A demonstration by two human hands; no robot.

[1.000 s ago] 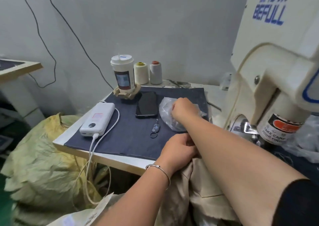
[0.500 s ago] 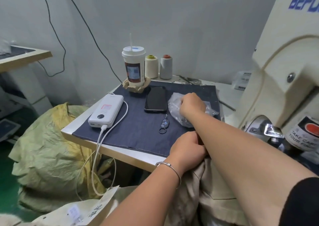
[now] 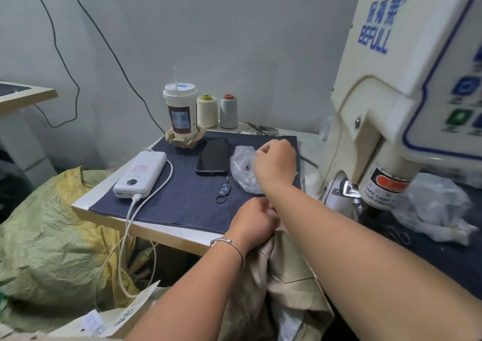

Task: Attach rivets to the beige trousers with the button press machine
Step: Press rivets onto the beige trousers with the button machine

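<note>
The soft, creased beige cotton trousers (image 3: 284,283) lie nearest, bunched under both forearms. The left hand (image 3: 251,222), a thin silver bangle (image 3: 229,243) at its wrist, grips their top edge with curled fingers. Beyond it, the right hand (image 3: 276,164) reaches into a crinkled clear plastic bag (image 3: 241,163) of small pale rivets (whether the fingertips pinch one cannot be told). Left of that hand lie a metal key ring (image 3: 223,190), a glossy black phone (image 3: 213,155) and a white rounded power bank (image 3: 140,173) on dark denim cloth (image 3: 182,200). To its right stands the cream, smooth-cased button press machine (image 3: 396,100).
</note>
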